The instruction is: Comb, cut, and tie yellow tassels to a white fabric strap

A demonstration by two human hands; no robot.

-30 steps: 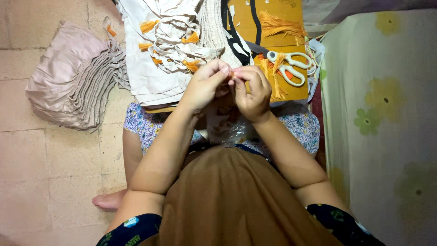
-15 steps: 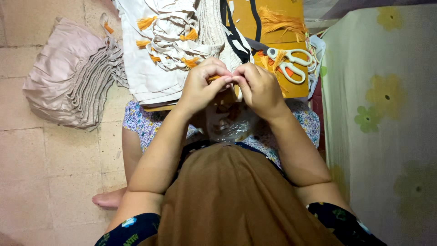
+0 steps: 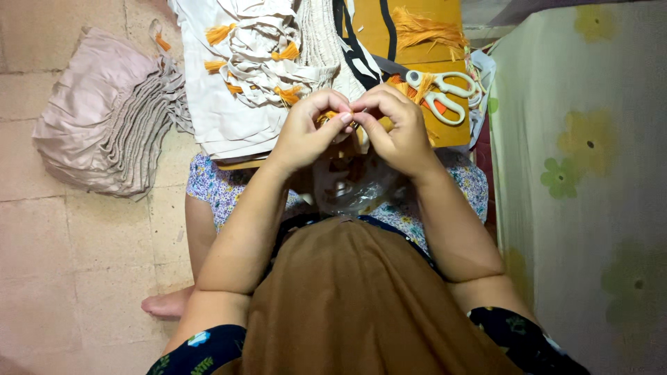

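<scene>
To the right stands a tall surface draped in a pale green cloth [image 3: 590, 173] printed with yellow and green flowers. On the tiled floor [image 3: 69, 278] at the left lies a heap of folded beige fabric pieces [image 3: 104, 132], stacked edge on edge. Across the person's lap rests an orange-brown board [image 3: 417, 42], and on it a white cloth [image 3: 229, 104] carries a pile of cream strips with orange tassels [image 3: 267, 59] already fixed to their ends; I count at least 5 such tassels, so a fair share looks finished, though the beige stack on the floor appears untouched. A loose bunch of orange fringe [image 3: 424, 28] sits near the top of the board, and white-handled scissors [image 3: 441, 94] lie just to the right of the hands. A crumpled clear plastic bag [image 3: 354, 191] sits in the lap below them; it bears no label I can make out. The left hand [image 3: 306, 135] and right hand [image 3: 399, 132] meet fingertip to fingertip, both pinched closed on a small orange tuft [image 3: 328, 116], held above the board's near edge.
</scene>
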